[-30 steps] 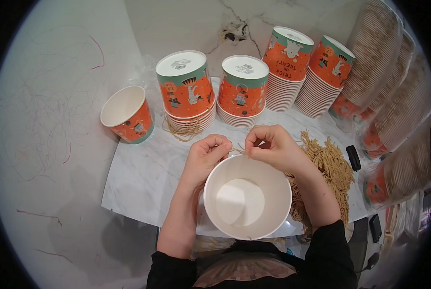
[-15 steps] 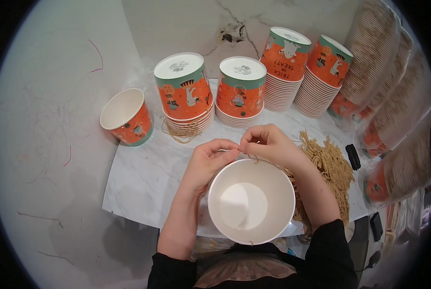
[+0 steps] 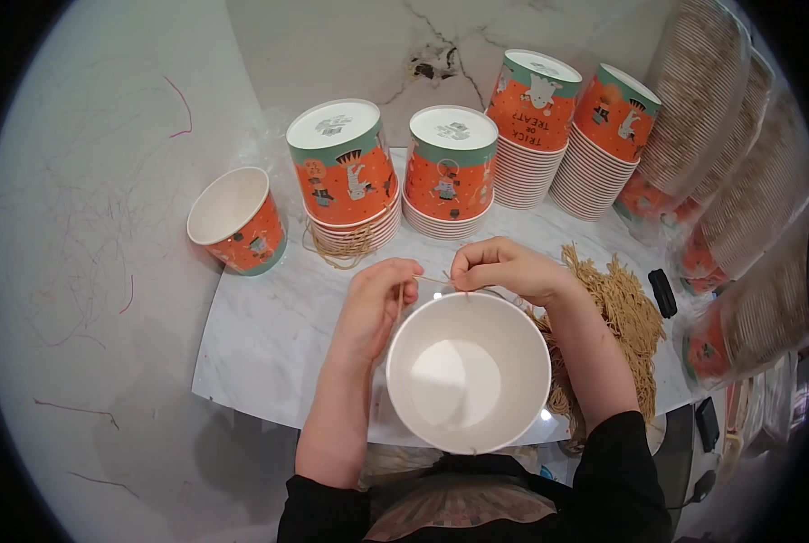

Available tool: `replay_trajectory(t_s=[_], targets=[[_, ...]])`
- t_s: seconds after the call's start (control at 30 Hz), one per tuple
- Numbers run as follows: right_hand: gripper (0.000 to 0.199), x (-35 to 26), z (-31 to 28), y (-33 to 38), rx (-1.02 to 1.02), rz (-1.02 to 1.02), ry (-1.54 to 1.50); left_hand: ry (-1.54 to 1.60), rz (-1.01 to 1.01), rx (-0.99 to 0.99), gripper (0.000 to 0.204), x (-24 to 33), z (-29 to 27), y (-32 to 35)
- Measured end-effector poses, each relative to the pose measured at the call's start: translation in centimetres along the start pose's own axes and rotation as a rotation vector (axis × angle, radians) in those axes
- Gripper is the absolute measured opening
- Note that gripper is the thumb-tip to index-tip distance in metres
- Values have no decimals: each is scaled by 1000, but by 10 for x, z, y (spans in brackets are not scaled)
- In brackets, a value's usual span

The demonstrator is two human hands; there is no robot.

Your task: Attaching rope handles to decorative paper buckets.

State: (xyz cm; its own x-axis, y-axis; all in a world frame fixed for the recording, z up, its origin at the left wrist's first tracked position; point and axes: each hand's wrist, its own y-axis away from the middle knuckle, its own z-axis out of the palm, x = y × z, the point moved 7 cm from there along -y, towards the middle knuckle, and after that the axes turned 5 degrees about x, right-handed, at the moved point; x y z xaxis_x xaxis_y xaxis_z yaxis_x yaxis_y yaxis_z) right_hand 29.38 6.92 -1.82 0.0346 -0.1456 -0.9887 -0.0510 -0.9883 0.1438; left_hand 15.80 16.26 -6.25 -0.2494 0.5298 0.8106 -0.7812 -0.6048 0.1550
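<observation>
— Left hand (image 3: 374,303) pinching the string (image 3: 433,280), right hand (image 3: 509,271) pinching too, a strand stretched between them!

— And the paper tub (image 3: 524,357)?

— Mouth up, just below both hands, overlapping the table's (image 3: 269,344) near edge. Its outside and whatever supports it are hidden.

— Is that a knot?

— Hard to say; the right hand covers it. The string pile (image 3: 617,312) sits partly behind the forearm (image 3: 594,366), and the bagged tubs (image 3: 756,195) get cut off, far right.
</observation>
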Motion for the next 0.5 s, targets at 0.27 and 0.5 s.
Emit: replay_trajectory(t_s=[0.27,0.5], targets=[[10,14,0,-4,-93,132,-174,148,-27,39,15,-1,-5,1],[10,23,3,-5,-98,191,-227,-53,-109,116,16,3,1,5]])
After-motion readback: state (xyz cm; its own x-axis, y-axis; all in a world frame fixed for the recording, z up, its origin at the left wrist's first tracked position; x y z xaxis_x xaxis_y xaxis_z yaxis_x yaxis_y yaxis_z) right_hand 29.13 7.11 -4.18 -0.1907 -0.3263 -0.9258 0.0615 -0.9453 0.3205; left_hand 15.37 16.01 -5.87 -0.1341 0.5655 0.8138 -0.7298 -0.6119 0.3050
